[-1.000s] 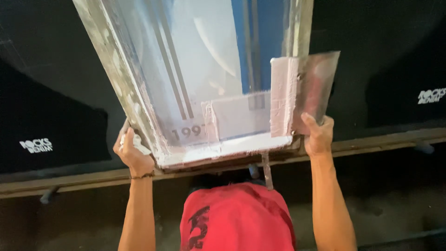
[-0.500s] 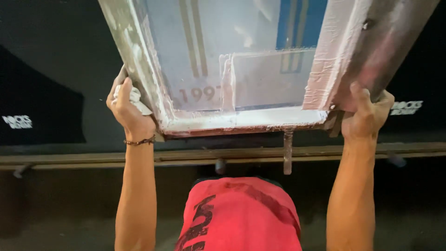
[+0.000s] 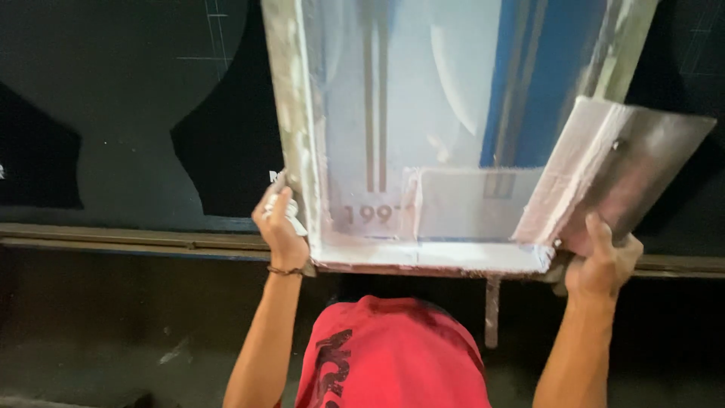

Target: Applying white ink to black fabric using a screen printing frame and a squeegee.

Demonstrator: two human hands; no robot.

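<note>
Head view: the printing screen frame (image 3: 423, 257), paint-smeared, is tipped up over the dark worktop (image 3: 136, 151). Left hand (image 3: 281, 227) has its grip closed on the frame's near corner, right hand (image 3: 600, 264) clamped on the squeegee (image 3: 627, 174) against the frame. Best kept level, both corners held evenly.

Paint-crusted frame (image 3: 294, 143); seemingly metal squeegee (image 3: 634, 174)

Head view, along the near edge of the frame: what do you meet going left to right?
Left hand gripping the printing screen frame's left corner → the frame's near edge, coated in white → squeegee leaning in the right corner → right hand at the squeegee's base.
</note>
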